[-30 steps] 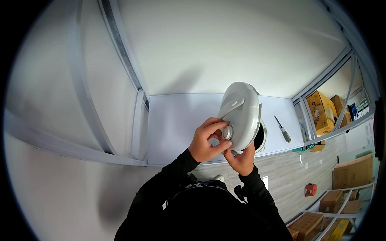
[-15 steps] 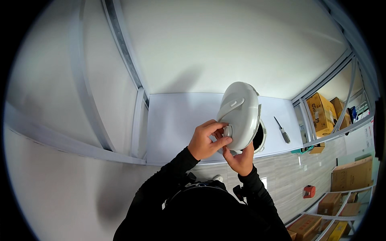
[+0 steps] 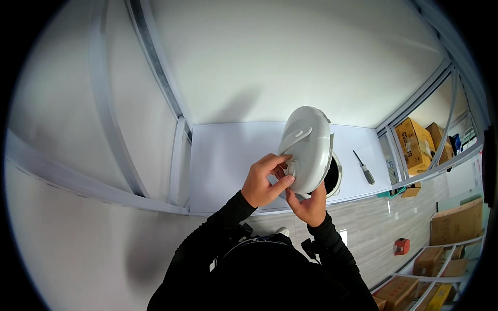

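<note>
A glossy white lid point(image 3: 314, 150), which looks like that of a rice cooker, is held up tilted on edge above the table. My right hand point(image 3: 309, 206) grips its lower edge, thumb on the near side and the other fingers hidden behind it. My left hand point(image 3: 263, 180) has thumb and fingers closed around a small round white cap point(image 3: 292, 168) low on the lid's outer face. Higher on that face runs a raised, handle-like strip point(image 3: 298, 136). Behind the lid, partly covered, stands a round white pot body point(image 3: 339, 176) with a dark inside.
A screwdriver point(image 3: 367, 174) with a grey handle lies right of the pot on the white table point(image 3: 233, 150). Walls and metal frame posts point(image 3: 155, 67) enclose the back and left. Cardboard boxes point(image 3: 415, 145) stand beyond the right frame; a red object point(image 3: 401, 246) sits on the floor.
The lid has moved slightly left and turned a little, showing more of the dark pot inside. Both hands keep their hold, and the cap sits at a slightly different angle.
</note>
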A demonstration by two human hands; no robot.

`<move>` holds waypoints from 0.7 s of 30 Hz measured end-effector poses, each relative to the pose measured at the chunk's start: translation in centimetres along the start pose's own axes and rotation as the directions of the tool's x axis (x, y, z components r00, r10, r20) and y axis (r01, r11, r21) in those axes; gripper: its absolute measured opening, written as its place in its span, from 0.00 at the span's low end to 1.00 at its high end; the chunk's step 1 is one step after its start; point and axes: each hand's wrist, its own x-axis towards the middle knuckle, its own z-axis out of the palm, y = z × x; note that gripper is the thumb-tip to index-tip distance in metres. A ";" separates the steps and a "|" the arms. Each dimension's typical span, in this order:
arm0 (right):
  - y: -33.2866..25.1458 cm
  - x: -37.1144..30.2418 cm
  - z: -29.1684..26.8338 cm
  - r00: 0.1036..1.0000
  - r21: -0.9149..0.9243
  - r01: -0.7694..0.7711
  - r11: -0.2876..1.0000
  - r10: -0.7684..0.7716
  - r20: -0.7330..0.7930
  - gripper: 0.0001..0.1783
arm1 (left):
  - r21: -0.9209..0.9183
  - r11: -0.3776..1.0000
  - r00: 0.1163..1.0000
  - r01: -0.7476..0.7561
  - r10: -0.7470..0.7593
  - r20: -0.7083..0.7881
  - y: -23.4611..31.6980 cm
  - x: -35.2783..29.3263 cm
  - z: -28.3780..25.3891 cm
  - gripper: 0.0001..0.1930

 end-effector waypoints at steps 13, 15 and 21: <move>0.1 -0.1 -0.6 0.998 -0.002 -0.004 1.000 0.004 0.065 0.38 | -0.116 0.993 1.000 -0.004 0.004 0.002 -1.4 -0.5 0.4 0.20; 0.3 -0.1 -0.7 0.996 0.016 -0.021 1.000 0.020 0.086 0.38 | -0.126 0.992 1.000 0.006 -0.005 0.014 -1.8 -0.6 0.3 0.22; -0.3 0.7 -0.4 0.993 0.084 -0.072 0.994 0.063 0.102 0.39 | -0.145 0.987 0.997 0.071 -0.068 0.026 -2.0 -0.9 0.1 0.26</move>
